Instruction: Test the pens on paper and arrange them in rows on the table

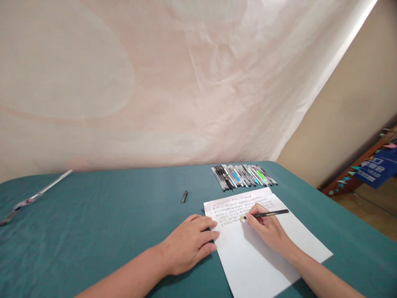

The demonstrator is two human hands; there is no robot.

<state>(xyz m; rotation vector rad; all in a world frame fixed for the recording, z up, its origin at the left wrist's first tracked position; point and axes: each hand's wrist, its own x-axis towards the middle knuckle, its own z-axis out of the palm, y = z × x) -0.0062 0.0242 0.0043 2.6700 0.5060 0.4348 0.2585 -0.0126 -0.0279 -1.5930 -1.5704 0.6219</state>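
Note:
My right hand is closed around a black pen, whose tip rests on a white sheet of paper. Several lines of handwriting fill the sheet's upper part. My left hand lies flat with its fingers stretched out, resting on the table at the sheet's left edge, fingertips touching the paper. A black pen cap lies on the cloth a little beyond my left hand.
A row of several pens lies side by side just beyond the paper. The table wears a teal cloth. A long pale strip lies at the far left. A cream sheet hangs behind; a wooden rack stands at right.

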